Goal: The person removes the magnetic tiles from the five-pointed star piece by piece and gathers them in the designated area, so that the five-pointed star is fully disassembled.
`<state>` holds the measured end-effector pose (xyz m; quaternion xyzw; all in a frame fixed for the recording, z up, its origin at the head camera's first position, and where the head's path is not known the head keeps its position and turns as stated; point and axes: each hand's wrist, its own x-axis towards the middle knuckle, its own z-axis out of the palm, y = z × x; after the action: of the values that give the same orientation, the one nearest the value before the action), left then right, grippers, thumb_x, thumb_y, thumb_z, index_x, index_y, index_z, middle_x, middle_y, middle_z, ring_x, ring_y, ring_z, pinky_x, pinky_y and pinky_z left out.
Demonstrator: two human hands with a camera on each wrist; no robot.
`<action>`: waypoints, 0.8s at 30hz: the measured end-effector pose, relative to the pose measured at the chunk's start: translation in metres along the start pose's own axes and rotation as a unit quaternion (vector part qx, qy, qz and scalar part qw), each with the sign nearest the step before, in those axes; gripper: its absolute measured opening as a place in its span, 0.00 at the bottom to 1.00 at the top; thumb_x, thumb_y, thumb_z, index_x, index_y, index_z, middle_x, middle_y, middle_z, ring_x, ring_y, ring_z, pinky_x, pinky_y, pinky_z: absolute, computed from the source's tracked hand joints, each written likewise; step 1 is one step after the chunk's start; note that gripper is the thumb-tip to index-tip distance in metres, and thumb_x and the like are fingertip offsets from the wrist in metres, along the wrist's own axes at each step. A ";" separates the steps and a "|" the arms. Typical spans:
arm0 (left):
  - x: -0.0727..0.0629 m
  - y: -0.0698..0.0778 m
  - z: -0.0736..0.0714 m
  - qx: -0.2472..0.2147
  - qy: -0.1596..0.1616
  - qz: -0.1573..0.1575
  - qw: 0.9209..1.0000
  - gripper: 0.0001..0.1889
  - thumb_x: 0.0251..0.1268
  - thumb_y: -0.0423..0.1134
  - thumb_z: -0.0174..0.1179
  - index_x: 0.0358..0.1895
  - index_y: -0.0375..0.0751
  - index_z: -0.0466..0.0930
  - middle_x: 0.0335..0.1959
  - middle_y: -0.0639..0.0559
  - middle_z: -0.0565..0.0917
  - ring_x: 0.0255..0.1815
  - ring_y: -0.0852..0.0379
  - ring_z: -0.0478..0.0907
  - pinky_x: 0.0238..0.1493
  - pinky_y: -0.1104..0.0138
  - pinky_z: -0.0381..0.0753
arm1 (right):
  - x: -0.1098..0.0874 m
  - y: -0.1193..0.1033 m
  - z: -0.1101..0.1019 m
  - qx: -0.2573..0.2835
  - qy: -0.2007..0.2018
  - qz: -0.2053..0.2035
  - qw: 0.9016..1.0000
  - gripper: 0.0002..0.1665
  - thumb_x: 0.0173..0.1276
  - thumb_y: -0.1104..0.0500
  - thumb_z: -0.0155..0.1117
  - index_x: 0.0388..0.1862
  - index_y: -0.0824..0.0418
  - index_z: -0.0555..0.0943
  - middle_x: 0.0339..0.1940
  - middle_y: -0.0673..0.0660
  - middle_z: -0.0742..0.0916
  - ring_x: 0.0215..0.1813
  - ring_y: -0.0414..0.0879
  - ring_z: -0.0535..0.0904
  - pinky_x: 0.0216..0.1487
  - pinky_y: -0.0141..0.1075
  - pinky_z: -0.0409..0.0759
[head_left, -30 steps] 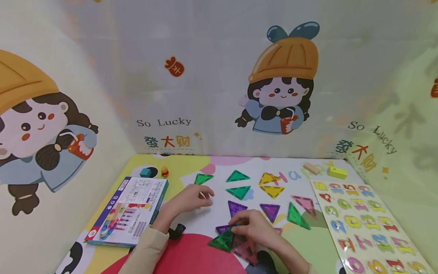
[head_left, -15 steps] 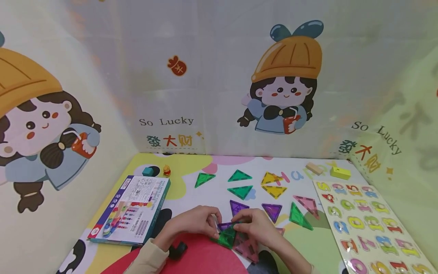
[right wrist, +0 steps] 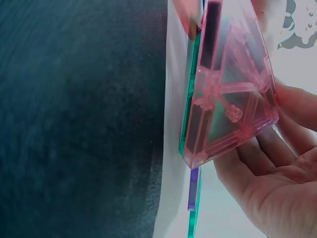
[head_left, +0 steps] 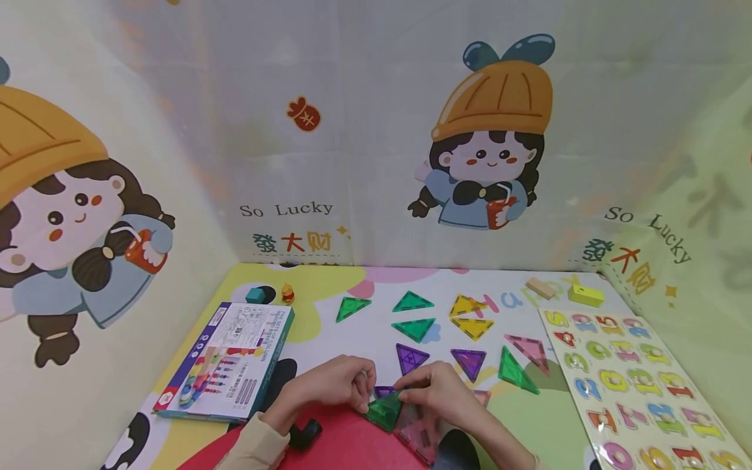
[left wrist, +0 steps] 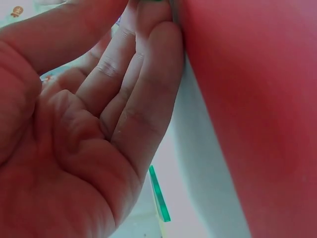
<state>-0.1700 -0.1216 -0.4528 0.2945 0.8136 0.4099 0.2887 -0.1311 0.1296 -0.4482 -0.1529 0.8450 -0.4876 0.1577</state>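
Both hands work on translucent triangular magnetic tiles at the front middle of the table. My left hand pinches the left corner of a green triangular magnetic tile; a sliver of green shows at its fingertips in the left wrist view. Thumb and forefinger of my right hand pinch that tile's upper right corner. Against the green tile, under the right hand, leans a pink triangular magnetic tile. In the right wrist view this pink tile is tilted up before the fingers. A purple tile is partly hidden behind the green one.
Loose tiles lie beyond the hands: green, yellow, purple and pink. A box lies at left, a number board at right. Small blocks and a figurine stand at the back.
My left hand has come from the left, above the table, down to the green tile's corner. The pink tile has shifted slightly toward the front left. The right hand has barely moved.
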 end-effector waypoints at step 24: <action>-0.006 -0.030 -0.039 0.019 0.060 -0.009 0.998 0.06 0.56 0.32 0.70 0.35 0.48 0.89 0.29 0.54 0.88 0.29 0.62 0.81 0.37 0.70 0.80 | 0.000 0.001 0.000 0.031 -0.012 0.021 0.999 0.07 0.59 0.55 0.74 0.35 0.56 0.90 0.32 0.50 0.91 0.34 0.40 0.84 0.32 0.31 0.79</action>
<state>-0.2009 -0.1599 -0.4566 0.2670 0.8397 0.4090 0.2376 -0.1314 0.1299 -0.4489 -0.1362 0.8305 -0.5084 0.1824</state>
